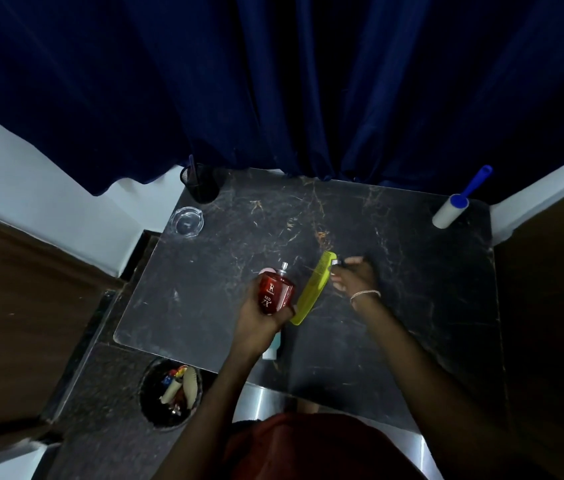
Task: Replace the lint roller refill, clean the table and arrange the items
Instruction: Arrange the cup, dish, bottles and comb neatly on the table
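My left hand [259, 315] grips a red perfume bottle [275, 292] with a silver spray top, held just above the dark marble table [412, 271]. A yellow-green comb [312, 287] lies diagonally right beside the bottle. My right hand [355, 277] reaches over the comb's far end, fingers pinched on a small dark object with a silver tip [337, 262]. The lint roller [453, 209], white roll with a blue handle, lies at the table's far right corner. A pale blue-white item [271, 346] shows under my left wrist, mostly hidden.
A black mesh pen cup [201, 183] and a clear glass ashtray [187, 220] stand at the far left corner. A round black bin [169, 393] with scraps sits on the floor at lower left. A dark blue curtain [273, 81] hangs behind the table.
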A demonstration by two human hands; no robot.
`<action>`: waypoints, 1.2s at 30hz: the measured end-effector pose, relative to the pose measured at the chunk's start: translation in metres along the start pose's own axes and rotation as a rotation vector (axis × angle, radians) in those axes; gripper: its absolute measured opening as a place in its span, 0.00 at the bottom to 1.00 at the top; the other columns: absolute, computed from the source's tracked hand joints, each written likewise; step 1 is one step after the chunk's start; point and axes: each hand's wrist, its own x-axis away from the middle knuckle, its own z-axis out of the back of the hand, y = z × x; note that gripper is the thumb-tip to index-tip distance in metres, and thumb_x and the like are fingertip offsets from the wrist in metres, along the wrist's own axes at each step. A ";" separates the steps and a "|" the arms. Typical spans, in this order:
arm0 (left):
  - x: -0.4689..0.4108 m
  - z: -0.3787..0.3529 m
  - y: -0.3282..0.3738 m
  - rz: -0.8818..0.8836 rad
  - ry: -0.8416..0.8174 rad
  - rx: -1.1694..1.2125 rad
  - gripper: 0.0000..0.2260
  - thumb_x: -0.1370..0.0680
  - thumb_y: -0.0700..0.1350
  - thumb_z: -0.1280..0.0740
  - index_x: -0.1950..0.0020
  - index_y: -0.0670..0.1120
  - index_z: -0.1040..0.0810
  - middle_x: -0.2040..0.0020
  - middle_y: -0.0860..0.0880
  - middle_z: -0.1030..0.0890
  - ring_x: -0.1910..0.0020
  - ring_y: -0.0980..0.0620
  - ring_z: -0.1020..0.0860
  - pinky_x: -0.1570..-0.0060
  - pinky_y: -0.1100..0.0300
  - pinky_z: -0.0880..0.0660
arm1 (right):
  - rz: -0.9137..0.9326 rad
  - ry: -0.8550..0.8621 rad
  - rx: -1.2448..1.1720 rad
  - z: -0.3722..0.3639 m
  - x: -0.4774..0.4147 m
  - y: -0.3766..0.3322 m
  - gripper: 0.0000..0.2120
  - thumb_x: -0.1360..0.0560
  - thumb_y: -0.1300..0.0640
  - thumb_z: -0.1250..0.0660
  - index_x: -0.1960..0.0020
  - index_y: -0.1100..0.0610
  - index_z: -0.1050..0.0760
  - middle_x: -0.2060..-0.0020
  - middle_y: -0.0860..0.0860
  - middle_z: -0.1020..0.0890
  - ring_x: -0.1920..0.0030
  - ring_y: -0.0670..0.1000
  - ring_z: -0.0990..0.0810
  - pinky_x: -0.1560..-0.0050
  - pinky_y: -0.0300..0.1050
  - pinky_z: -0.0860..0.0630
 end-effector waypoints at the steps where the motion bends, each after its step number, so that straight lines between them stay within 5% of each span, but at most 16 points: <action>1: 0.000 0.001 0.000 -0.004 -0.001 -0.012 0.36 0.35 0.43 0.18 0.32 0.62 0.29 0.44 0.52 0.17 0.51 0.54 0.17 0.60 0.59 0.22 | -0.010 -0.072 -0.100 0.002 0.005 -0.005 0.10 0.25 0.68 0.30 0.50 0.59 0.29 0.58 0.62 0.19 0.66 0.52 0.20 0.67 0.42 0.23; 7: 0.001 -0.002 0.005 -0.093 -0.022 -0.082 0.42 0.41 0.53 0.20 0.29 0.58 0.30 0.37 0.48 0.23 0.42 0.49 0.19 0.46 0.49 0.18 | 0.136 -0.433 -0.239 0.014 0.033 -0.024 0.11 0.30 0.69 0.26 0.49 0.60 0.20 0.57 0.56 0.14 0.61 0.50 0.14 0.63 0.37 0.20; 12: 0.006 -0.006 0.014 -0.154 -0.046 -0.120 0.39 0.42 0.54 0.24 0.31 0.60 0.31 0.37 0.51 0.27 0.45 0.65 0.22 0.48 0.66 0.21 | 0.230 -0.527 -0.142 0.015 0.038 -0.029 0.18 0.30 0.66 0.25 0.43 0.54 0.20 0.52 0.55 0.15 0.58 0.49 0.17 0.59 0.39 0.21; 16: 0.011 -0.006 0.016 -0.153 -0.087 -0.147 0.43 0.40 0.51 0.22 0.26 0.52 0.30 0.33 0.47 0.27 0.40 0.55 0.22 0.38 0.50 0.20 | 0.245 -0.577 -0.028 0.015 0.039 -0.032 0.21 0.32 0.62 0.22 0.41 0.56 0.23 0.54 0.55 0.15 0.60 0.51 0.20 0.60 0.42 0.22; 30: 0.011 -0.002 0.006 -0.223 -0.047 -0.284 0.41 0.40 0.57 0.23 0.27 0.58 0.31 0.34 0.51 0.26 0.38 0.53 0.24 0.37 0.48 0.22 | 0.357 -0.498 0.039 0.000 0.061 -0.024 0.12 0.28 0.61 0.25 0.46 0.62 0.21 0.57 0.59 0.14 0.60 0.54 0.16 0.63 0.42 0.20; 36: 0.009 0.003 0.002 -0.204 -0.050 -0.264 0.39 0.37 0.49 0.20 0.27 0.57 0.30 0.36 0.49 0.26 0.37 0.49 0.23 0.37 0.50 0.22 | 0.354 -0.388 -0.008 -0.019 0.076 -0.012 0.10 0.28 0.67 0.31 0.48 0.57 0.18 0.60 0.50 0.15 0.60 0.48 0.14 0.59 0.42 0.17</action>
